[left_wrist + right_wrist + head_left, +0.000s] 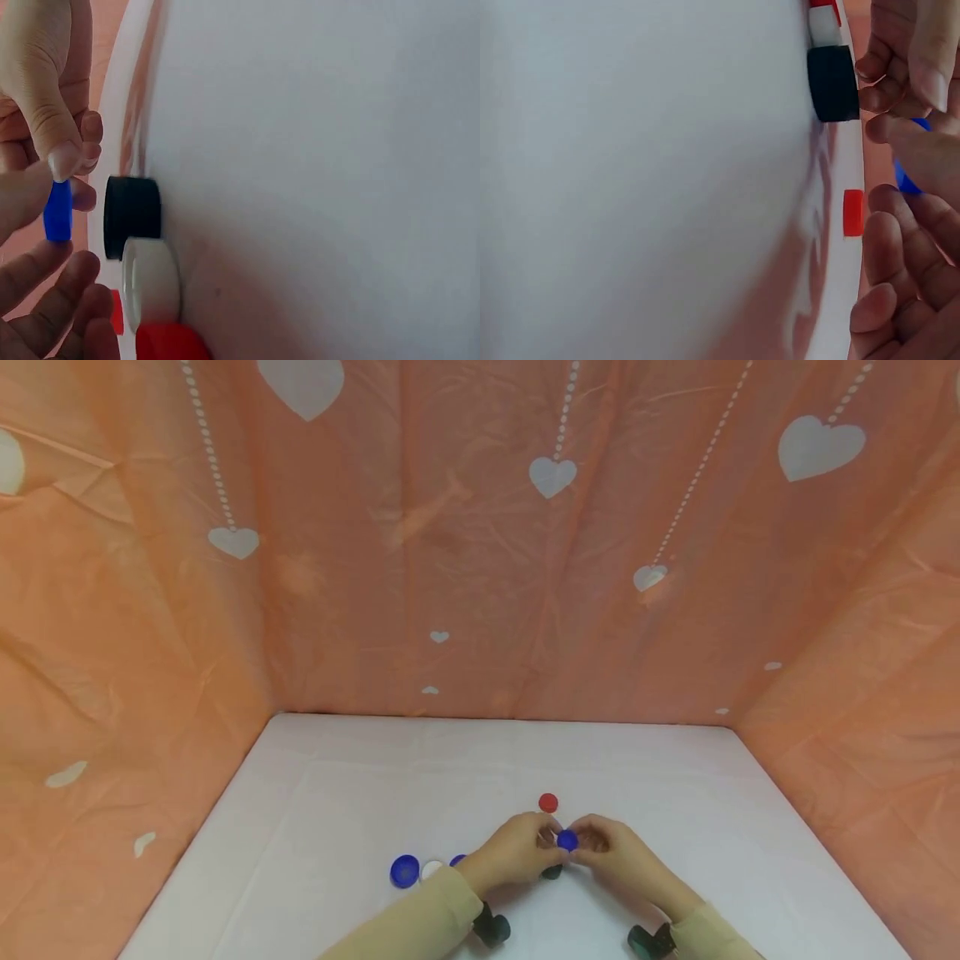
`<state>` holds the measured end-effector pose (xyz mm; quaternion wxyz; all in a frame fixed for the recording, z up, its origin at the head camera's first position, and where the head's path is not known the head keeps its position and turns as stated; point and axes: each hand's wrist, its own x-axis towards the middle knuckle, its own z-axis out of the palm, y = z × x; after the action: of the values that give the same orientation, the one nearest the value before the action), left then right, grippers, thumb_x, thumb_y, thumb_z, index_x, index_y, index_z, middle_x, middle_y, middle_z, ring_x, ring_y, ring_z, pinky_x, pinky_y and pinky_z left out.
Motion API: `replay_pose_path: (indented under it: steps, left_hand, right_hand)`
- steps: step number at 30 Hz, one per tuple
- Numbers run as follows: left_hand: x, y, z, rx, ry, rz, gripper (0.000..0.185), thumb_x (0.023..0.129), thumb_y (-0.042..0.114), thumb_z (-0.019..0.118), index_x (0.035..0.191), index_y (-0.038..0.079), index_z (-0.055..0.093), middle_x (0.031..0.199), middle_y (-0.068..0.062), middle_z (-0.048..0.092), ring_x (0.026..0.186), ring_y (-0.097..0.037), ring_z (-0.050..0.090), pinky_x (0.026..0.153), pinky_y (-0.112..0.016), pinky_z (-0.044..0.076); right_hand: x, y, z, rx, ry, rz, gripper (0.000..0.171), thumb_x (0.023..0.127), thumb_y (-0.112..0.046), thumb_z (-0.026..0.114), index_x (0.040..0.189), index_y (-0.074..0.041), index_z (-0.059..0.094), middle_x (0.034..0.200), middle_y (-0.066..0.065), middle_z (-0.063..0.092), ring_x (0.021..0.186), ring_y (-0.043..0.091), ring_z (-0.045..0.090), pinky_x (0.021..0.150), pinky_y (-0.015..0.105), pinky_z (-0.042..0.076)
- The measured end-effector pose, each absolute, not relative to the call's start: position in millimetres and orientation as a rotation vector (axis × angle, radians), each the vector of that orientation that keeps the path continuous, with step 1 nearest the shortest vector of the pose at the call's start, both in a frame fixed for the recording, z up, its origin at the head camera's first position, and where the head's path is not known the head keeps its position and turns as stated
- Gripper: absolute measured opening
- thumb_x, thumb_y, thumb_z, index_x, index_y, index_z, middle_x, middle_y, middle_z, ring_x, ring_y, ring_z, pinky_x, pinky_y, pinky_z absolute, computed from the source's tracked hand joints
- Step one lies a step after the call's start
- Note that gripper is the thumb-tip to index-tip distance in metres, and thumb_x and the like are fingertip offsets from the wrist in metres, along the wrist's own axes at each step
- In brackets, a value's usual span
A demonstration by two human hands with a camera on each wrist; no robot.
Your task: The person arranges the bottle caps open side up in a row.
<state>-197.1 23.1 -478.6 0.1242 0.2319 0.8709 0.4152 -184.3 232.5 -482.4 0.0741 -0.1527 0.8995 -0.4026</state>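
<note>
Both hands, left hand [517, 847] and right hand [603, 843], pinch blue cap [567, 840] above desk [360, 793]; flat face toward head camera.

The head view looks forward and down from above the near edge of the white bench [375, 777], taking in the whole top; the hands sit small at lower centre. Each wrist view is rolled sideways and very close, skimming the bench. All three share the small round blue plastic cap [567, 840] [58, 211] [907, 180]; both wrist views also show the black round cap [132, 216] [832, 82].
</note>
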Motion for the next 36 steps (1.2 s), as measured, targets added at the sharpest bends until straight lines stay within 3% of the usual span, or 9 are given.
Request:
replay_pose_path:
  steps: [6, 11, 24, 36]
  left_hand:
    - [-195.7, 25.5, -485.3, 0.74, 2.572, 1.066, 0.04, 0.075, 0.042, 0.081, 0.108, 0.022, 0.069, 0.093, 0.011, 0.061, 0.09, -0.009, 0.054, 0.081, -0.032, 0.045]
    - [-193.0, 26.2, -486.1, 0.743, 2.587, 0.998, 0.043, 0.071, 0.044, 0.083, 0.105, 0.022, 0.069, 0.089, 0.013, 0.057, 0.088, -0.008, 0.049, 0.081, -0.031, 0.042]
    - [-185.2, 35.1, -484.0, 0.777, 2.756, 0.828, 0.032, 0.072, 0.038, 0.083, 0.094, 0.019, 0.07, 0.082, 0.01, 0.052, 0.08, -0.008, 0.046, 0.073, -0.026, 0.041]
    - [-183.4, 42.1, -484.2, 0.697, 2.79, 0.764, 0.027, 0.077, 0.037, 0.081, 0.094, 0.019, 0.07, 0.081, 0.01, 0.05, 0.078, -0.009, 0.044, 0.07, -0.026, 0.04]
  right_hand:
    - [-179.4, 240.8, -486.7, -0.483, 2.656, -1.19, 0.026, 0.086, -0.029, 0.074, 0.107, -0.017, 0.065, 0.085, -0.005, 0.061, 0.079, 0.014, 0.056, 0.068, 0.027, 0.046]
    - [-176.3, 245.1, -489.8, -0.473, 2.636, -1.159, 0.025, 0.085, -0.026, 0.074, 0.108, -0.019, 0.065, 0.086, -0.005, 0.06, 0.079, 0.015, 0.054, 0.067, 0.027, 0.045]
    - [-172.8, 243.0, -490.6, -0.504, 2.65, -1.109, 0.024, 0.083, -0.025, 0.076, 0.105, -0.022, 0.067, 0.087, -0.005, 0.056, 0.078, 0.015, 0.05, 0.066, 0.027, 0.042]
    - [-171.8, 242.5, -490.8, -0.485, 2.655, -1.09, 0.024, 0.083, -0.026, 0.076, 0.104, -0.024, 0.066, 0.087, -0.004, 0.055, 0.08, 0.016, 0.05, 0.067, 0.028, 0.042]
